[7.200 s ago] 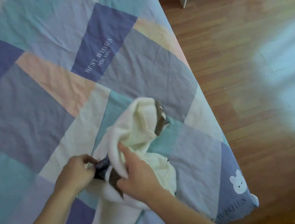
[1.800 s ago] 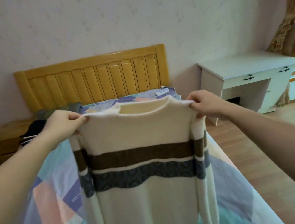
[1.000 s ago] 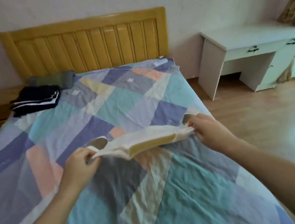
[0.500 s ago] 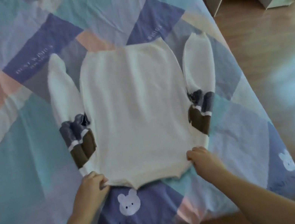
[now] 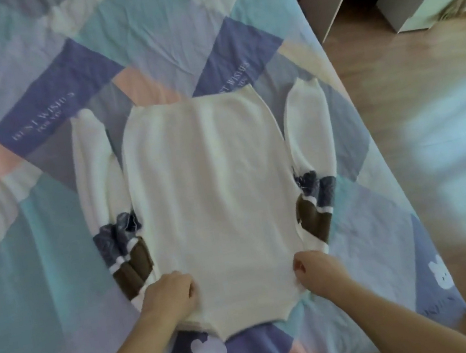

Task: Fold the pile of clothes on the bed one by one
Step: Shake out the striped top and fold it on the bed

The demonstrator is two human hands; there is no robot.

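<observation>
Cream sweater (image 5: 210, 199) lies flat on the patchwork bed (image 5: 50, 239), sleeves alongside; left hand (image 5: 168, 295) and right hand (image 5: 316, 269) pinch its near corners, fingers curled on the knit.

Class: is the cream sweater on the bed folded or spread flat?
Spread flat: the sweater lies open, sleeves alongside, both hands at its near edge.

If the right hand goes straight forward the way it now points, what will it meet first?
The right hand grips the near shoulder of the cream sweater and points up the bed. It would probably meet the brown band of the right sleeve first; depth is unclear.
</observation>
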